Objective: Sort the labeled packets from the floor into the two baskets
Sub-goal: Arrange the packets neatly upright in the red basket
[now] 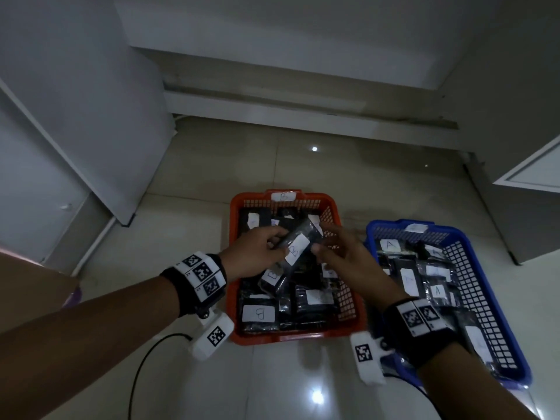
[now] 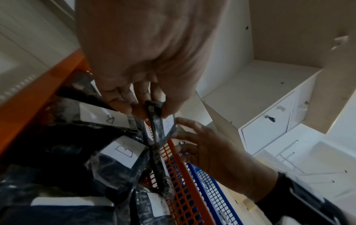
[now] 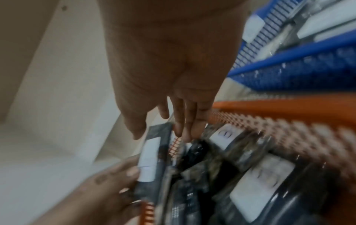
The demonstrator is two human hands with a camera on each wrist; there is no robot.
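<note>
Two hands on one dark packet (image 1: 298,241) above the orange basket (image 1: 239,204), blue basket (image 1: 394,227) to the R.

L to R: L hand (image 1: 253,254) w/ fingers curled, pinching the packet's near-left end between thumb & fingertips; 1 packet held, shiny dark plastic wrap, flat oblong, white paper label marked B. R hand (image 1: 342,253) half open, fingers fairly straight, fingertips touching the packet's right edge; firm grip or not, can't tell. 2 baskets on glossy tiled floor (image 1: 303,383), both rectangular plastic mesh. Orange one tagged B, approx. 7 labelled packets showing; blue one just beside it, approx. 6 showing, several marked A. Exact counts unclear, piles overlap. 2 wristbands w/ square black-and-white markers.
</note>
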